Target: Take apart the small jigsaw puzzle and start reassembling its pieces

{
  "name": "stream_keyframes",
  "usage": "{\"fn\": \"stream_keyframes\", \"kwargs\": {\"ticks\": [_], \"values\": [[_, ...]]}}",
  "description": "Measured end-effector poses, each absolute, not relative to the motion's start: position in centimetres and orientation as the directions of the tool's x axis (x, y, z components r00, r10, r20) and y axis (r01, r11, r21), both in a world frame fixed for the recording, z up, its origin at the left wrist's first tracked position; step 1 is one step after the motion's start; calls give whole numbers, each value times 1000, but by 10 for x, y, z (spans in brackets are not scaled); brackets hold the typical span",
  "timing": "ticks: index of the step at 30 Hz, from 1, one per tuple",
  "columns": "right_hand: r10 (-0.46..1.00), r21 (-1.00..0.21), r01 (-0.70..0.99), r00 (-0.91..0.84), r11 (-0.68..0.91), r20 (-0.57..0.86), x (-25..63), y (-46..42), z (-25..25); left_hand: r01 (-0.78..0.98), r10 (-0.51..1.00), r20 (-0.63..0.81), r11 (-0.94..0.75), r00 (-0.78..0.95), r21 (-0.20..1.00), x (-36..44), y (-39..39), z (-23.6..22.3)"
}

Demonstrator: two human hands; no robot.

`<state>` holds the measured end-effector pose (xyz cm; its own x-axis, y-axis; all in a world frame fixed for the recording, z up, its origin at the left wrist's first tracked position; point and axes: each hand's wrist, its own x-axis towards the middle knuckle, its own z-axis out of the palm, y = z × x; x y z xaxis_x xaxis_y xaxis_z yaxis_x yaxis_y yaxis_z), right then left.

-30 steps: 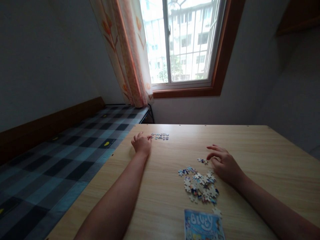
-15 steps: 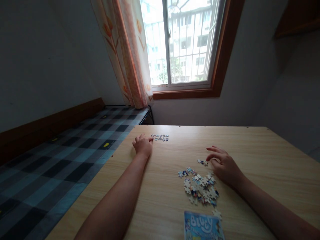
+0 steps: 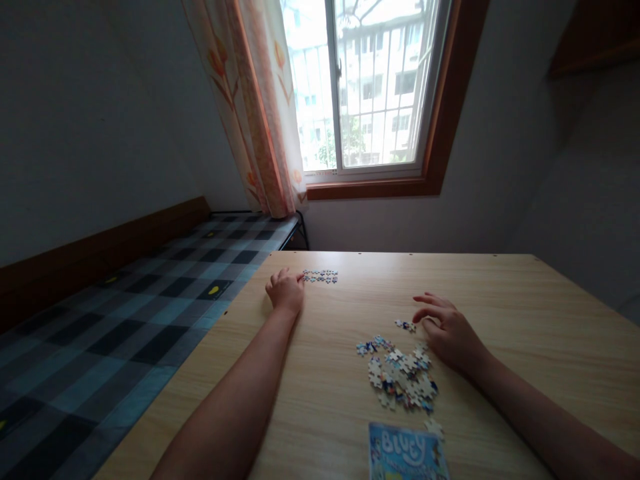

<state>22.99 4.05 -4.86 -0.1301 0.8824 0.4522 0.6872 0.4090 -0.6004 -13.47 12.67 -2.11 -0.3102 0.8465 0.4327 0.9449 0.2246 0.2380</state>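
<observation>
Lying nearest: a blue lettered item on the table. Just beyond, a heap of loose puzzle pieces. Right hand beside a small cluster past the heap, fingers loosely parted. Farther, left hand, fingertips at the left end of two piece rows; whether it pinches one cannot be told.

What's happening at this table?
A person is handling jigsaw pieces on a table. The left hand is at the left end of two short rows near the far edge; whether it grips a piece is too small to tell. The right hand is loosely open beside a small cluster. A loose pile lies nearer, mostly pale sides up, with a blue pack below it.
</observation>
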Motion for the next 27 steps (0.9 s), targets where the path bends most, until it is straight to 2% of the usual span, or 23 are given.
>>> {"fn": "stream_keyframes", "kwargs": {"ticks": [6, 18, 22, 27], "values": [[886, -613, 678, -126, 406, 447, 230, 42, -51, 907, 869, 322, 271, -375, 324, -147, 135, -24], [914, -699, 622, -69, 354, 401, 230, 46, -50, 881, 881, 240, 310, -407, 356, -156, 154, -21], [917, -709, 615, -63, 347, 394, 229, 46, -50, 893, 904, 218, 276, -366, 354, -152, 161, -11], [921, -714, 612, -62, 340, 385, 229, 45, -49, 943, 944, 255, 125, -209, 308, -144, 159, -11]]}}
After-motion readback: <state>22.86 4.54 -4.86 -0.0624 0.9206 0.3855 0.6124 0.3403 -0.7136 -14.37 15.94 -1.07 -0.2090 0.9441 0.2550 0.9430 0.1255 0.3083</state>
